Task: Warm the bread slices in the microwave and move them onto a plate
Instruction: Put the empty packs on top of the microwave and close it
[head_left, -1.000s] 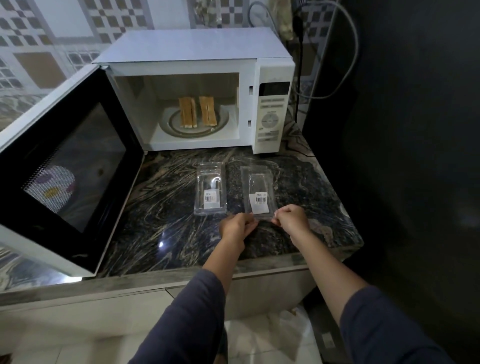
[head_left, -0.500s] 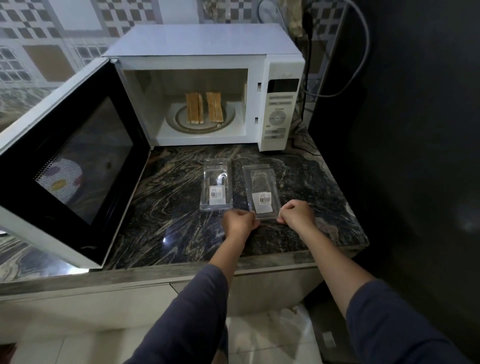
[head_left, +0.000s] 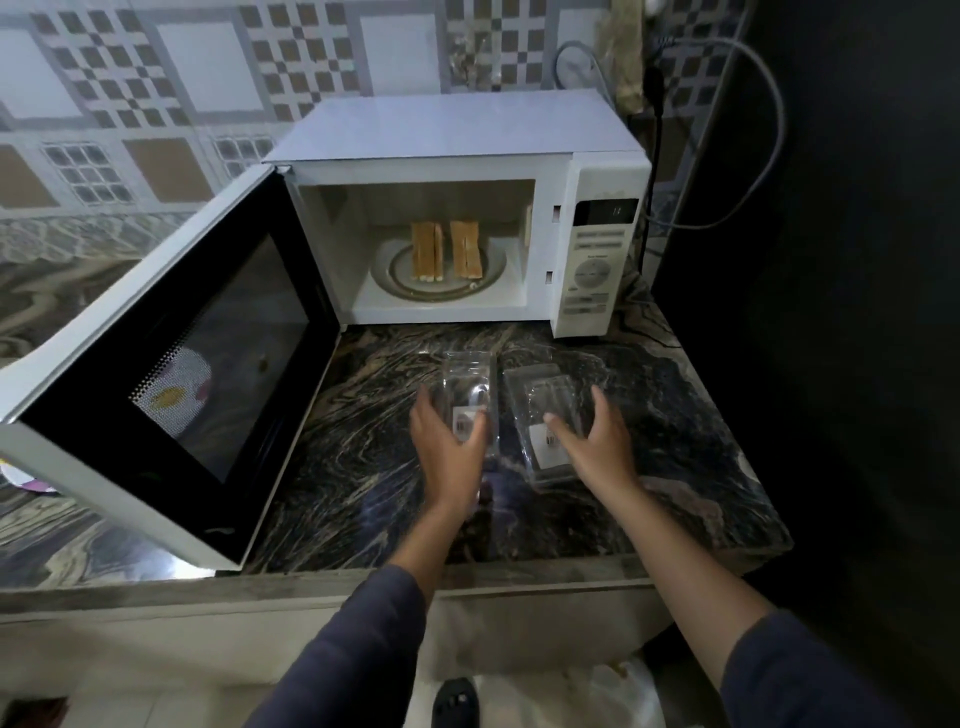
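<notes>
Looking down from the head cam: the bread slices (head_left: 427, 252) are inside the microwave (head_left: 447, 130), standing on edge in two pairs side by side on the round turntable (head_left: 496, 271). Their long axis runs front to back, with the short ends facing the open front. From the hands, the bread is well ahead and higher up, pretty much straight past the fingertips of the left hand (head_left: 449, 441) and ahead and off to the left of the right hand (head_left: 597, 441). Neither hand is anywhere near it. Both hands are spread with loose fingers and aren't holding anything. The left one is over a clear plastic pack (head_left: 465, 379) and the right one is over a second clear pack (head_left: 535, 395), both lying on the dark marble counter (head_left: 363, 467). It's too blurry to say if they're actually touching the packs. The microwave door (head_left: 156, 364) is swung wide open, out left of the left hand.
</notes>
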